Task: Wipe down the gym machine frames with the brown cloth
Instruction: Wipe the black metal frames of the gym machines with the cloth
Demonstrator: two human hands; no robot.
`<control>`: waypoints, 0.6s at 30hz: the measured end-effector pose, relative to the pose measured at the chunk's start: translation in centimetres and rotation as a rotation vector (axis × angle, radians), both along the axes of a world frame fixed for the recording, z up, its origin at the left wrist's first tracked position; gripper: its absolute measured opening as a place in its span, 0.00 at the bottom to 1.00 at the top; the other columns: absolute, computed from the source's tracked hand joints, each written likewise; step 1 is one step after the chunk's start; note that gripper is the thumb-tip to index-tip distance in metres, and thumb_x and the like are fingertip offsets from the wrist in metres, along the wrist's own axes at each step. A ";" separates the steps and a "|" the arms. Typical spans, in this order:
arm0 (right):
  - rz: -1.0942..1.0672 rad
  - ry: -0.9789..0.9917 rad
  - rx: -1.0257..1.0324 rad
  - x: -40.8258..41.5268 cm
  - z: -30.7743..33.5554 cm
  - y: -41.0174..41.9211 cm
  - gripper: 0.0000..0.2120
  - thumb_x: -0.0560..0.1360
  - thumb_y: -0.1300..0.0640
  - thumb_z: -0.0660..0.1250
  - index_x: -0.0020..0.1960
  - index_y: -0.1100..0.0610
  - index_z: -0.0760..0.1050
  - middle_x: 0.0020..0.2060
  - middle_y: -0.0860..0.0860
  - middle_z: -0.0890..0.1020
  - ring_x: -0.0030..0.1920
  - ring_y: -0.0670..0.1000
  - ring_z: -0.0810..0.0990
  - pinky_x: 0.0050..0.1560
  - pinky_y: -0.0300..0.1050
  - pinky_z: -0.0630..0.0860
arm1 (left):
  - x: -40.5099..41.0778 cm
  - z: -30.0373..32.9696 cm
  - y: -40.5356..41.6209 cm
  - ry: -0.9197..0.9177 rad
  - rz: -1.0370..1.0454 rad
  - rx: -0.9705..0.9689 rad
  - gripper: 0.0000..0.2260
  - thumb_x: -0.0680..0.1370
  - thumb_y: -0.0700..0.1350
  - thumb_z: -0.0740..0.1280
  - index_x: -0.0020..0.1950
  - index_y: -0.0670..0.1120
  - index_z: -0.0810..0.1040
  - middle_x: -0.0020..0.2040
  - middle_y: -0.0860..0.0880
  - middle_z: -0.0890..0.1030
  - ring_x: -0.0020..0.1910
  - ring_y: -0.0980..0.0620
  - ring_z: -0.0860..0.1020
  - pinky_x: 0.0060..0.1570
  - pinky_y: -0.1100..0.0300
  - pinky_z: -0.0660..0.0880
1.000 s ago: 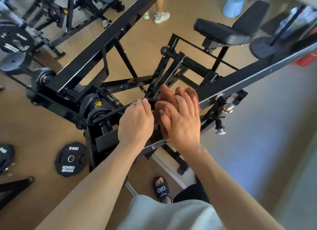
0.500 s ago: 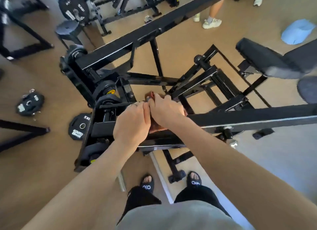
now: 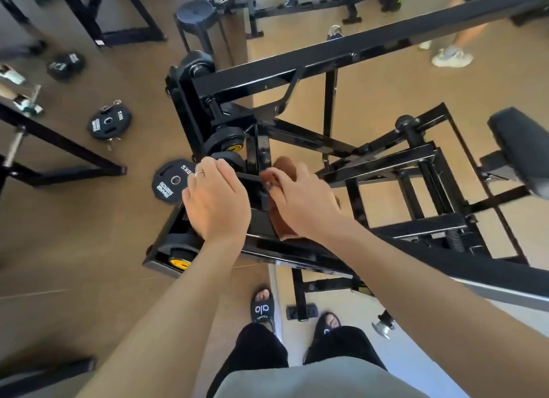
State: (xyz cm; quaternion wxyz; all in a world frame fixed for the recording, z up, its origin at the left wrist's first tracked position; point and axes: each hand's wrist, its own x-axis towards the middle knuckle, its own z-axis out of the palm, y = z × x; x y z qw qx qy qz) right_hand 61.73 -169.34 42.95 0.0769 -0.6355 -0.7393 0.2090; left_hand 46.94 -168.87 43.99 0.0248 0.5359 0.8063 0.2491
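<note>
The black gym machine frame (image 3: 341,50) fills the middle of the head view, with long bars running up to the right. My right hand (image 3: 303,201) holds the brown cloth (image 3: 285,167) against a crossbar near the frame's left end; most of the cloth is hidden under the hand. My left hand (image 3: 215,198), with a ring on one finger, rests on the frame just left of the cloth, its fingers curled over a black part by the pivot. What those fingers grasp is hidden.
Black weight plates (image 3: 170,180) (image 3: 109,122) lie on the brown floor at left. A padded seat (image 3: 520,148) juts out at right. A round stool (image 3: 196,14) and more racks stand at the back. Another person's legs (image 3: 454,50) are at top right. My sandalled feet (image 3: 263,307) stand below the frame.
My hands have moved apart: the left slid left along the frame. The right hand still holds the cloth on the crossbar. The view has shifted left and downward.
</note>
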 end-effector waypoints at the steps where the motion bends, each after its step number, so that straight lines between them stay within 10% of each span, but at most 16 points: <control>1: 0.063 -0.010 0.031 -1.0 -0.1 1.1 0.21 0.86 0.42 0.47 0.78 0.41 0.61 0.67 0.56 0.70 0.62 0.58 0.75 0.61 0.54 0.75 | -0.1 0.0 0.1 -0.004 0.004 -0.003 0.18 0.85 0.51 0.45 0.48 0.47 0.71 0.41 0.49 0.77 0.43 0.45 0.76 0.49 0.45 0.74; 18: 0.271 -0.179 -0.105 2.4 0.4 2.8 0.27 0.84 0.43 0.61 0.78 0.44 0.53 0.61 0.56 0.76 0.43 0.53 0.78 0.41 0.42 0.75 | 0.1 0.0 0.1 0.020 -0.088 -0.079 0.18 0.86 0.51 0.45 0.48 0.47 0.71 0.40 0.51 0.77 0.41 0.48 0.77 0.48 0.48 0.74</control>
